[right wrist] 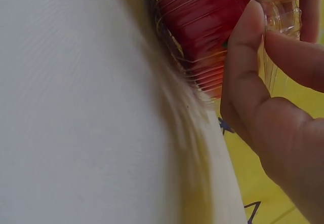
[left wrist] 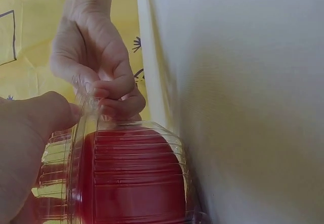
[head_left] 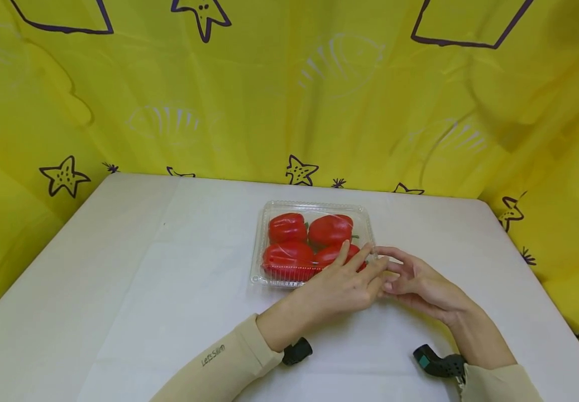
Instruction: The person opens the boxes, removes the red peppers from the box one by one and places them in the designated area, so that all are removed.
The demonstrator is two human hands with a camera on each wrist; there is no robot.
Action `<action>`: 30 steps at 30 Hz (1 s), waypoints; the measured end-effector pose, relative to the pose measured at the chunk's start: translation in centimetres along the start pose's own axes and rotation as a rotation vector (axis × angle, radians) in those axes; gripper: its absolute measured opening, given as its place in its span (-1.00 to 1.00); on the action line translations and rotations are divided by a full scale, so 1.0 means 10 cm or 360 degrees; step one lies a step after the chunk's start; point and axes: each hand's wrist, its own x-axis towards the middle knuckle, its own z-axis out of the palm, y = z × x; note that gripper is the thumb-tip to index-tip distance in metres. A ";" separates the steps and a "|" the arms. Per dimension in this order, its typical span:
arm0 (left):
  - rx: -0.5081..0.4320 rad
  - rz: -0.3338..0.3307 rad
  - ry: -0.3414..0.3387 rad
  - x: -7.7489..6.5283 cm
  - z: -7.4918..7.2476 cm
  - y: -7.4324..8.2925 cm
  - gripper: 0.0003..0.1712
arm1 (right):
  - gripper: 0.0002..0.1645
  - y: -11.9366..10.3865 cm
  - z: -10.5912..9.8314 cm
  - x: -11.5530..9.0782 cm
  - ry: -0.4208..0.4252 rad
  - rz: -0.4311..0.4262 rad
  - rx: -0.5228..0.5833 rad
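A clear plastic clamshell container (head_left: 314, 207) with several red bell peppers (head_left: 289, 258) inside stands on the white table, its lid lying over them. My left hand (head_left: 341, 285) reaches across its front right corner, the fingers spread and fairly straight on the lid. Its thumb (left wrist: 45, 110) presses near the ribbed rim. At the right side of the container, my right hand (head_left: 427, 287) pinches the thin plastic edge between thumb and finger, close to the left fingertips. Both wrist views show this edge, though the fingers partly hide it.
The white table (head_left: 178, 312) extends around the container. A yellow curtain (head_left: 249, 111) with starfish and fish drawings hangs behind it and at both sides. Black wrist devices (head_left: 437, 362) sit at the cuffs of the beige sleeves (head_left: 219, 363).
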 end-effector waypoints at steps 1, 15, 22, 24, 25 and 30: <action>0.0017 0.0000 0.0026 0.00 0.00 0.00 -0.58 | -0.34 -0.01 0.00 0.00 0.0007 -0.0004 -0.0007; -0.0331 -0.0132 0.0090 -0.01 -0.06 -0.05 -0.69 | -0.39 -0.05 0.05 0.00 0.0145 0.0031 -0.0307; -0.0641 -0.0250 0.0179 -0.09 -0.08 -0.14 -0.57 | -0.35 -0.05 0.09 -0.02 0.0213 0.0054 -0.0453; -0.0683 -0.0274 0.0090 -0.12 -0.10 -0.18 -0.43 | -0.31 -0.05 0.10 -0.03 0.0228 0.0068 -0.0480; -0.0697 -0.0291 0.0042 -0.13 -0.12 -0.21 -0.37 | -0.29 -0.06 0.11 -0.03 0.0235 0.0075 -0.0491; -0.0737 -0.0375 -0.0087 -0.25 -0.15 -0.36 -0.20 | -0.21 -0.10 0.12 -0.02 0.0305 0.0112 -0.0639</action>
